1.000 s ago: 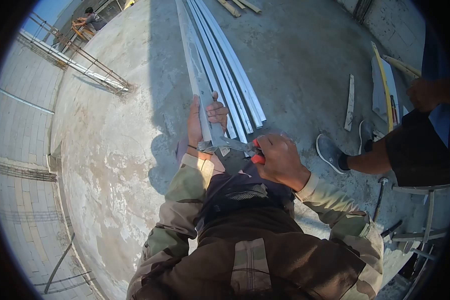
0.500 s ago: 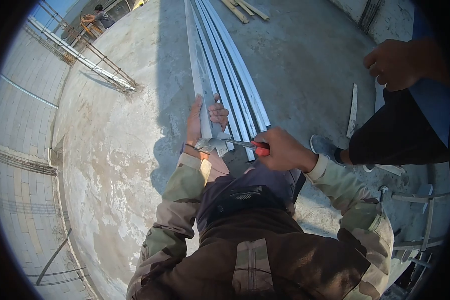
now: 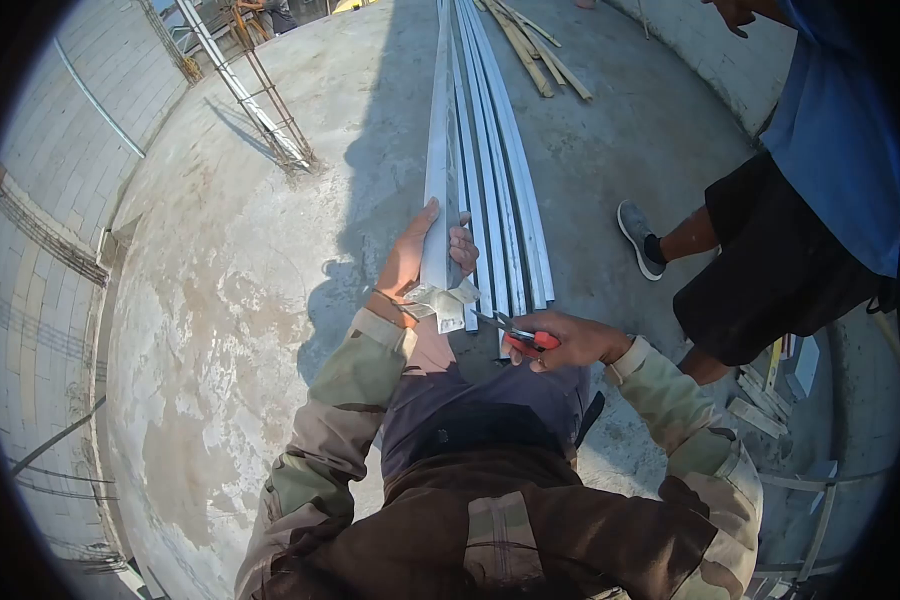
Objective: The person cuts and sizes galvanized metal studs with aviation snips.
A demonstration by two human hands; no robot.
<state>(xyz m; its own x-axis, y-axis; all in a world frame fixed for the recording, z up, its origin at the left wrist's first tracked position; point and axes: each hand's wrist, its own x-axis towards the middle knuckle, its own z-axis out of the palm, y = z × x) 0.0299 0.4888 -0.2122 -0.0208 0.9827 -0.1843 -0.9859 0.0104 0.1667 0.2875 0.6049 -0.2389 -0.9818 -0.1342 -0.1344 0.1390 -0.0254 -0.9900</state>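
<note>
Your left hand [image 3: 408,262] is clamped around the near end of the metal channel [image 3: 436,185], which runs off toward twelve o'clock beside the stacked channels [image 3: 505,200], while at four o'clock your right hand [image 3: 575,343] grips the red-handled snips [image 3: 515,334], blades pointing at that cut end.

Left hand [image 3: 412,262] grips the metal channel [image 3: 437,180]; right hand [image 3: 562,342] holds red-handled snips [image 3: 515,334], blades seemingly just off its cut end.
</note>
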